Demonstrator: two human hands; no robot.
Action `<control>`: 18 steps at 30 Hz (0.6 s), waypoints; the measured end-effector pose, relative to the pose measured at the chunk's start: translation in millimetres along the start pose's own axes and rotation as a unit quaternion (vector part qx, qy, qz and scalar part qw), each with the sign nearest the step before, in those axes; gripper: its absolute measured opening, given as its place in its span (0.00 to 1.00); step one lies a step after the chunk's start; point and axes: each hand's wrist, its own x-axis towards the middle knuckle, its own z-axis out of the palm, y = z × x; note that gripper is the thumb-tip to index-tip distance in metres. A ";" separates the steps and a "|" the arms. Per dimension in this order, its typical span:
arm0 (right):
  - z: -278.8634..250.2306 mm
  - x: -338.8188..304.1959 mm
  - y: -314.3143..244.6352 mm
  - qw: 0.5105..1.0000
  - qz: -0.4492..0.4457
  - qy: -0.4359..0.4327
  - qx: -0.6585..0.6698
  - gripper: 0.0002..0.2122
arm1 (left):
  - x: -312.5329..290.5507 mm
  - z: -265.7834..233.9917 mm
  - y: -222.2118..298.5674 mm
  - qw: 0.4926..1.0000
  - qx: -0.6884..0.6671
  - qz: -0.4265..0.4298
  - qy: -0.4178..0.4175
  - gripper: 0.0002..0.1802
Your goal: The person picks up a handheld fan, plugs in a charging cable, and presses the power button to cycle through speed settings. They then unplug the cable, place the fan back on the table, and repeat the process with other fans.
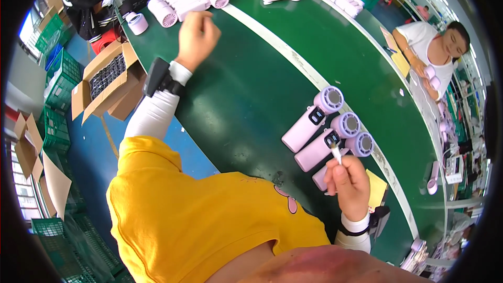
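My right hand (350, 186) pinches a small white brush-like stick (336, 153) with a dark tip, held close to the dark display of a lilac handheld fan (313, 153). Beside it, another lilac fan (301, 131) lies with its round head turned to the far right. A third fan (361, 144) is partly covered by my right hand. My left hand (198, 41) is stretched out to the far left, its fingers curled at the near edge of a row of lilac fans (181, 1). What those fingers hold, if anything, is hidden.
Green table (246, 84) with a white strip along it. A yellow pad (377, 188) lies beside my right wrist. An open carton (107, 81) of dark parts stands left of the table. Across from me, a person (432, 52) handles fans; another person (86, 2) sits far left.
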 end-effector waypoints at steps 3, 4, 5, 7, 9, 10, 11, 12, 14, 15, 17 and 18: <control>-20.6 -9.8 -2.4 0.999 -0.011 0.038 0.017 0.10 | -0.9 14.8 75.4 0.981 -0.155 0.053 -0.102 0.04; -27.8 -13.7 -7.0 0.997 -0.041 0.060 0.039 0.11 | -0.1 17.5 97.7 0.969 -0.177 0.103 -0.139 0.05; -35.1 -18.0 -13.2 0.992 -0.071 0.084 0.060 0.12 | 0.4 20.3 118.0 0.952 -0.199 0.153 -0.174 0.06; -51.5 -30.6 -23.5 0.966 -0.135 0.142 0.168 0.12 | 3.4 30.4 158.5 0.892 -0.217 0.288 -0.271 0.06; -64.5 -44.9 -39.5 0.961 -0.183 0.150 0.140 0.12 | -6.4 36.3 195.9 0.844 -0.238 0.348 -0.331 0.06; -71.0 -53.9 -46.5 0.956 -0.231 0.145 0.110 0.12 | -11.9 36.8 212.4 0.795 -0.246 0.402 -0.382 0.06; -78.2 -63.0 -50.2 0.954 -0.228 0.160 0.108 0.12 | -18.6 36.2 226.1 0.787 -0.257 0.408 -0.384 0.06; -85.4 -72.6 -53.2 0.952 -0.243 0.169 0.080 0.12 | -26.0 34.4 239.1 0.765 -0.284 0.405 -0.413 0.06; -98.9 -92.9 -57.0 0.945 -0.266 0.189 0.024 0.13 | -37.6 35.5 259.6 0.712 -0.335 0.398 -0.472 0.06; -106.6 -100.9 -58.0 0.943 -0.260 0.206 0.022 0.13 | -40.8 40.4 264.9 0.700 -0.347 0.405 -0.475 0.06; -123.0 -111.2 -57.0 0.900 -0.371 0.228 0.023 0.15 | -47.0 54.3 265.3 0.760 -0.330 0.389 -0.403 0.06; -126.5 -117.4 -57.9 0.874 -0.424 0.235 0.020 0.17 | -49.6 59.5 262.7 0.788 -0.320 0.377 -0.365 0.07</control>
